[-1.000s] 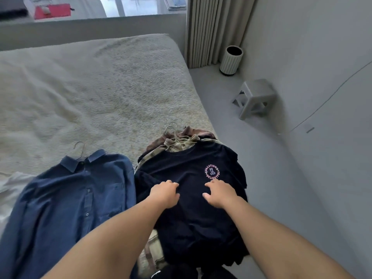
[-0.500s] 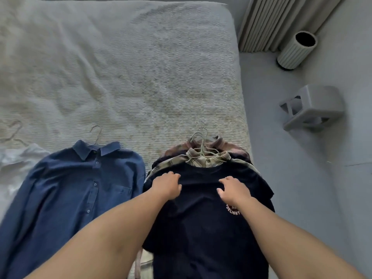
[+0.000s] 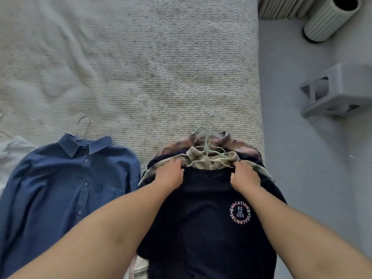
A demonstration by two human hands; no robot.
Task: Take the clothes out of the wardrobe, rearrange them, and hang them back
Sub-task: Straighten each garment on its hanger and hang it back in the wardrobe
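A dark navy T-shirt (image 3: 209, 222) with a round pink print lies on top of a pile of clothes at the bed's right edge. My left hand (image 3: 170, 174) grips its left shoulder and my right hand (image 3: 244, 175) grips its right shoulder, both at the neckline. Under it lie a beige plaid shirt (image 3: 201, 158) and a reddish plaid shirt (image 3: 241, 146). Several pale hangers (image 3: 205, 137) stick out above the collars. A blue denim shirt (image 3: 66, 186) on a wire hanger lies flat to the left.
The bed (image 3: 130, 67) has a cream textured cover. A white garment (image 3: 12, 150) peeks in at the far left. On the grey floor to the right stand a small grey stool (image 3: 338, 91) and a ribbed white bin (image 3: 330, 17), with curtains behind.
Both hands have slid up the navy T-shirt from its chest to its shoulders at the neckline. The view has tilted further down onto the bed.
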